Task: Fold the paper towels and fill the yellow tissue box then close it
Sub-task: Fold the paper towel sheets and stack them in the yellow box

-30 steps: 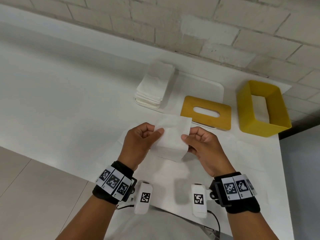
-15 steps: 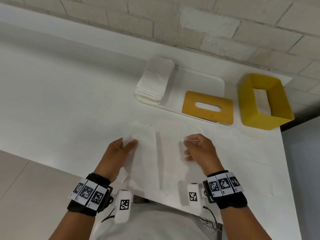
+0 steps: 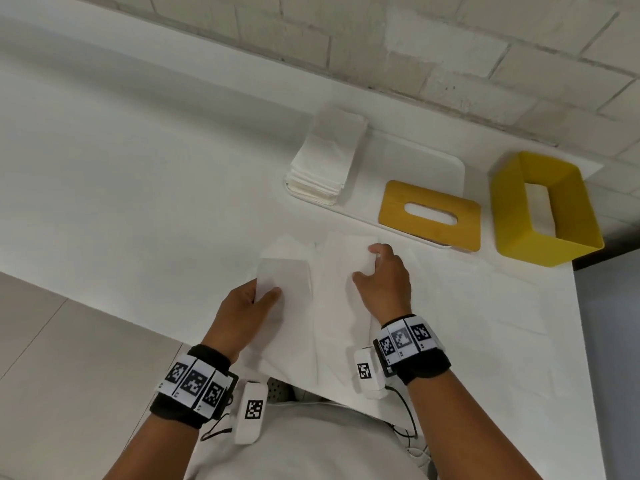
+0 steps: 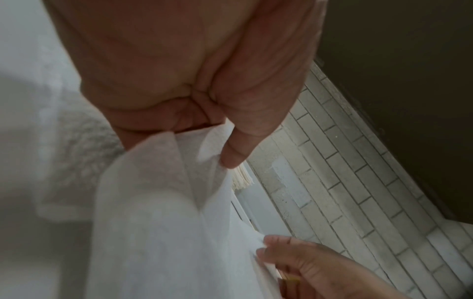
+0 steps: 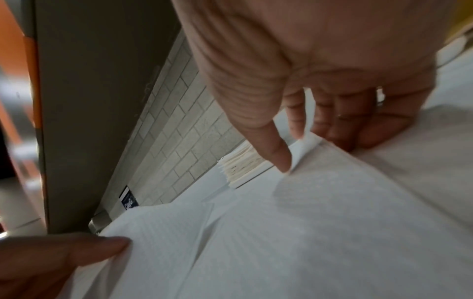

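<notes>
Left hand (image 3: 242, 306) pinches the towel's (image 3: 332, 292) left flap, lifted off the desk (image 3: 138, 188) near its front edge; right hand (image 3: 381, 282) pinches the right edge.

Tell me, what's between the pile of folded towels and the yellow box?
The wooden lid with its slot, lying flat, partly on the white tray; the head view shows it.
</notes>
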A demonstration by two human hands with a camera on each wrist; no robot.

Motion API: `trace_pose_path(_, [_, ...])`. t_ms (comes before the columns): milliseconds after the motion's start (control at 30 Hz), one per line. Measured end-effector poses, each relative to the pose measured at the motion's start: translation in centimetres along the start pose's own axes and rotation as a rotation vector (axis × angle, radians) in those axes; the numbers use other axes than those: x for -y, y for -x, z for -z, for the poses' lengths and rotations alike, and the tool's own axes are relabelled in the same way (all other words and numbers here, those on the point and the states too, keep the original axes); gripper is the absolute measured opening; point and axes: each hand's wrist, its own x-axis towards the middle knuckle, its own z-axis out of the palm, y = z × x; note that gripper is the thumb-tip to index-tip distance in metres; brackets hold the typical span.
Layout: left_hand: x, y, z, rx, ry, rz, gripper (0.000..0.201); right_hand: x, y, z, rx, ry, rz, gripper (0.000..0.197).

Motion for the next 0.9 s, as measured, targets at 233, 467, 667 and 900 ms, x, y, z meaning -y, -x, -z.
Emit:
trace_pose_path(233, [-0.4,0.5,0.1,0.005,0.025,0.009,0.028,0.5,0.0,0.5,0.032,-0.692,-0.155,0.061])
trace_pose_path(467, [-2.6,0.4,0.8,0.058,0.124,-0.037,0.049,4.7,3.0,6.5,0.365,-1.229,0.047,0.041])
trace_pose_path(667, [-6.3,0.3,-0.7,0.207,0.268,-0.041,0.037,5.3,4.5,6.4,0.333,-0.990,0.075,0.023])
trace_pose_path(900, [-7.7,0.6,-3.0,0.317,0.348,-0.095,0.039,3.3,5.3,4.3,0.084,-0.731,0.047,0.016])
